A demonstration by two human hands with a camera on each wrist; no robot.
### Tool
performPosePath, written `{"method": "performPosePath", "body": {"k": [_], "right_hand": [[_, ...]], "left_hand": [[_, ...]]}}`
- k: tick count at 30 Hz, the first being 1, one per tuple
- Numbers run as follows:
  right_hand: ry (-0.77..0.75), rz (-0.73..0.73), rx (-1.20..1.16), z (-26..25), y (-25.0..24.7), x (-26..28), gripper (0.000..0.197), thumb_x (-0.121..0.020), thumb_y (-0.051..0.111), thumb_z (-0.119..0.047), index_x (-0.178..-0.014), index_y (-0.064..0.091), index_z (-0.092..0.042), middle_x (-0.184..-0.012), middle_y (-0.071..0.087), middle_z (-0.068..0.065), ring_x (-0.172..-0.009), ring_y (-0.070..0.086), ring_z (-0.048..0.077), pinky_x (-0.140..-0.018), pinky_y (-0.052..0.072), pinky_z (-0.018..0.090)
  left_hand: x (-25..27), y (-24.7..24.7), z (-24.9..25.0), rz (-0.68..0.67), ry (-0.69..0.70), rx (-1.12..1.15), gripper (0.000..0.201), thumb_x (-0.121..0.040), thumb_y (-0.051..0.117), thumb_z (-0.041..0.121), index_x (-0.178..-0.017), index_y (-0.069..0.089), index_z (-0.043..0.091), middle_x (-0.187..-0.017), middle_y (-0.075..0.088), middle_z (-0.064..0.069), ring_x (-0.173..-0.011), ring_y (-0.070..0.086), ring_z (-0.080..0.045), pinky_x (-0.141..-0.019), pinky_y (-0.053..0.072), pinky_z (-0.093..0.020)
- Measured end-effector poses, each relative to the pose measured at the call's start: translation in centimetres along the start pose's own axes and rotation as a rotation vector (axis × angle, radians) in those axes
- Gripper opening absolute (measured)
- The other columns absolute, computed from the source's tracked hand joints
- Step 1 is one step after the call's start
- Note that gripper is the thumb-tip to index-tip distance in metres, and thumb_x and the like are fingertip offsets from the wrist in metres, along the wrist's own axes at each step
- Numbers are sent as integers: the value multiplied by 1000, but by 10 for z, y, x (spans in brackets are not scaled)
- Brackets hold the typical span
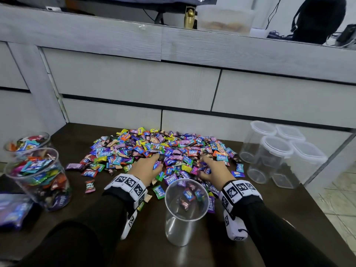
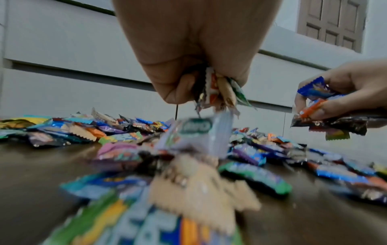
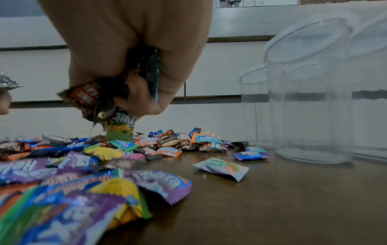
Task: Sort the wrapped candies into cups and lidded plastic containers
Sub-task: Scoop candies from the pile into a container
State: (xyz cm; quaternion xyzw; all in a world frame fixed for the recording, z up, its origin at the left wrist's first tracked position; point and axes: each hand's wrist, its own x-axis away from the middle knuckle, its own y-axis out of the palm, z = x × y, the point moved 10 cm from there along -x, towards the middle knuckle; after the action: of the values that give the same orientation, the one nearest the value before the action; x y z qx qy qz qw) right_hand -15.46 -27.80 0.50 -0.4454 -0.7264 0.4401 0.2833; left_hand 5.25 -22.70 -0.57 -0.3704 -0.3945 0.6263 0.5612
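A big heap of wrapped candies (image 1: 163, 149) in many colours covers the middle of the dark table (image 1: 150, 247). My left hand (image 1: 149, 167) is over its near edge, fingers curled round a bunch of candies (image 2: 217, 89). My right hand (image 1: 212, 170) sits a little to the right and grips another handful, dark wrappers showing (image 3: 98, 97). A clear cup (image 1: 185, 211) stands just in front of both hands with a few candies in its bottom.
Two clear cups full of candies (image 1: 41, 176) stand at the left, beside a blue bag (image 1: 13, 211). Four lidded clear containers (image 1: 279, 155) stand at the right near the table edge. Grey drawer fronts (image 1: 173, 89) rise behind the heap.
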Motion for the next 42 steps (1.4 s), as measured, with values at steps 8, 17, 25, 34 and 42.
{"method": "performPosePath", "body": {"k": [8, 17, 25, 34, 42], "right_hand": [[-118, 343, -247, -16, -58, 19, 16, -87, 67, -27, -93, 53, -25, -77, 61, -6, -58, 52, 5, -54, 39, 9], [-207, 416, -300, -46, -76, 44, 15, -86, 68, -25, -89, 53, -24, -79, 60, -9, -66, 54, 5, -60, 38, 7], [-228, 431, -343, -61, -81, 62, 17, -83, 70, -17, -93, 56, -18, -77, 60, -11, -67, 58, 10, -61, 37, 6], [-273, 478, -313, -83, -104, 78, 17, -85, 68, -23, -86, 51, -23, -65, 54, -11, -53, 45, 5, -54, 35, 13], [-242, 459, -296, -78, -98, 78, 15, -86, 67, -24, -89, 53, -22, -68, 59, -2, -53, 47, 18, -51, 35, 19]], "left_hand": [[22, -78, 28, 284, 71, 333, 26, -101, 48, 34, -111, 58, 12, -76, 64, -17, -61, 56, -25, -58, 43, -37], [92, -108, 121, 324, 359, 508, 18, -97, 52, 36, -103, 59, 20, -60, 52, 0, -49, 41, -7, -49, 32, -20], [114, -62, 152, 167, 484, 92, 38, -100, 48, 35, -130, 51, 12, -114, 62, -9, -104, 58, -27, -88, 43, -39], [114, -44, 162, 77, 514, -313, 30, -95, 44, 39, -117, 47, 18, -99, 62, -11, -92, 59, -35, -64, 37, -36], [107, -39, 163, -63, 455, -428, 35, -95, 46, 37, -111, 56, 8, -106, 59, -14, -98, 59, -33, -72, 43, -37]]}}
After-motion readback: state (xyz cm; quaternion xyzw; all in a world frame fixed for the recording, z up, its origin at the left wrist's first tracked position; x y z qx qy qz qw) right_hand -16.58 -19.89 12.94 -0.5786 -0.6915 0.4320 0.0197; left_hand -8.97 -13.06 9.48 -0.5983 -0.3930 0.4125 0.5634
